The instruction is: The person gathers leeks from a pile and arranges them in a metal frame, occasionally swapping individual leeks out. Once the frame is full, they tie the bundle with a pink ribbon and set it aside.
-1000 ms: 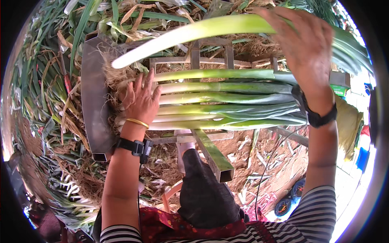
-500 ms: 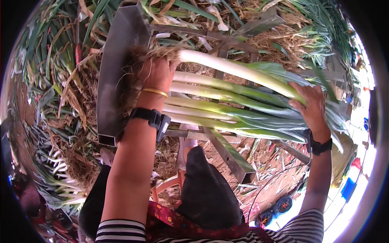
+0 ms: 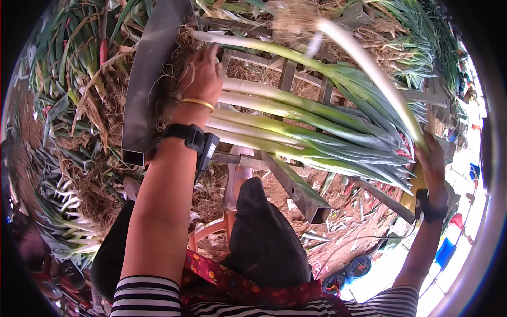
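My right hand [image 3: 433, 158], at the right, is closed around the green end of a leek [image 3: 364, 61]. That leek slants up and away over the frame, its root end blurred by motion. On a metal frame [image 3: 288, 76] lies a row of leeks [image 3: 274, 105], white ends left and green leaves right. Another leek [image 3: 243, 41] lies on the far side, apart from the row. My left hand [image 3: 203, 76] is at the row's root ends beside the upright metal plate [image 3: 153, 74], fingers apart and stretched toward that far leek; some of its fingers are hidden among roots.
Piles of untrimmed leeks [image 3: 68, 74] lie at the left, with more leeks [image 3: 412, 47] at the far right. A square metal bar [image 3: 298, 190] juts toward my knees. Leaf scraps cover the ground, and a stool [image 3: 214, 232] stands near my legs.
My right hand has moved right and nearer, and the leek in it now points away, roots swung far. My left hand no longer grips a leek's root end. One leek now lies apart beyond the row.
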### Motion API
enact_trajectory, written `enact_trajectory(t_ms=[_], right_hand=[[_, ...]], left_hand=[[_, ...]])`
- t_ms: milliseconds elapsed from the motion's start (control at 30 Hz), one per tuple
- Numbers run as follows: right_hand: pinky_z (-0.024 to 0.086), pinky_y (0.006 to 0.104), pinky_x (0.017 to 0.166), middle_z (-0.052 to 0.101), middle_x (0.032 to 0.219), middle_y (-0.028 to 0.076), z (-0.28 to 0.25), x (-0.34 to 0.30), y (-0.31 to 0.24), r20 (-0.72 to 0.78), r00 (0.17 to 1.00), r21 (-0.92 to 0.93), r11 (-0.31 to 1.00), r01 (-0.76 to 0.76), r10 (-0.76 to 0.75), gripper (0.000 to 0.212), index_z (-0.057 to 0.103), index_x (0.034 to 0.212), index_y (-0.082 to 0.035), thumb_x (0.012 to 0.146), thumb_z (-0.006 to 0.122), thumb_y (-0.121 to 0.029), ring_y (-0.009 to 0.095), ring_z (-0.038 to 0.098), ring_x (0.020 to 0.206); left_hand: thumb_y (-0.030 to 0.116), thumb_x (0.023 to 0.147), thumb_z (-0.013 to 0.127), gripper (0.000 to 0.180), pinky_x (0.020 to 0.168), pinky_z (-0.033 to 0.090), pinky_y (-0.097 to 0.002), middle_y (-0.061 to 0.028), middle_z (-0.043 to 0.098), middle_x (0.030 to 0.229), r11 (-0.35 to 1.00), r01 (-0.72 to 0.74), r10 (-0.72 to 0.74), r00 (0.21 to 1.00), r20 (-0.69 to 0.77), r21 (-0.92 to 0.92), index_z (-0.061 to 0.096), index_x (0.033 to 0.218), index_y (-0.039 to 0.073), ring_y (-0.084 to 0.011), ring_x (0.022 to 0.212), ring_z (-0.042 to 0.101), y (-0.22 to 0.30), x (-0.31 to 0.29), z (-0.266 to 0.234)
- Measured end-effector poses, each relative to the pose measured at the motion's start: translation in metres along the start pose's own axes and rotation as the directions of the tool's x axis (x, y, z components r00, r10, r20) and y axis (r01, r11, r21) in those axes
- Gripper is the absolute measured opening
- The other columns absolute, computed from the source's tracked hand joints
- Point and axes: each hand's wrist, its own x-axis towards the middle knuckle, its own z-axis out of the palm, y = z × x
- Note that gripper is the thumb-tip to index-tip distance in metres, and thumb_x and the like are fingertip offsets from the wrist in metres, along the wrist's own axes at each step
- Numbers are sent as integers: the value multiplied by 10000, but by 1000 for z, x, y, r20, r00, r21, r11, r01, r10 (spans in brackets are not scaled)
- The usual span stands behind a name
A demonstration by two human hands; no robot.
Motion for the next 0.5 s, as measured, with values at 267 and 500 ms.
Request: enact_trajectory(t_ms=[267, 500], right_hand=[[447, 373, 839, 560, 1144, 175, 83, 100, -104, 490, 825, -98, 923, 373, -282, 407, 527, 1158, -41, 883, 542, -340, 246, 572, 997], [397, 369, 931, 501, 1225, 205, 169, 154, -101, 499, 815, 162, 956, 244, -293, 647, 498, 1256, -14, 882, 473, -542, 334, 516, 1057]], left_hand=[[-39, 861, 463, 431, 969, 389, -360, -194, 431, 1287, 832, 87, -329, 873, -361, -547, 376, 1283, -25, -257, 1129, 481, -3, -18, -17], [216, 833, 604, 532, 1046, 226, -481, -159, 447, 1276, 980, -85, 109, 986, -129, 178, 422, 1315, 83, -304, 1203, 392, 43, -21, -19]])
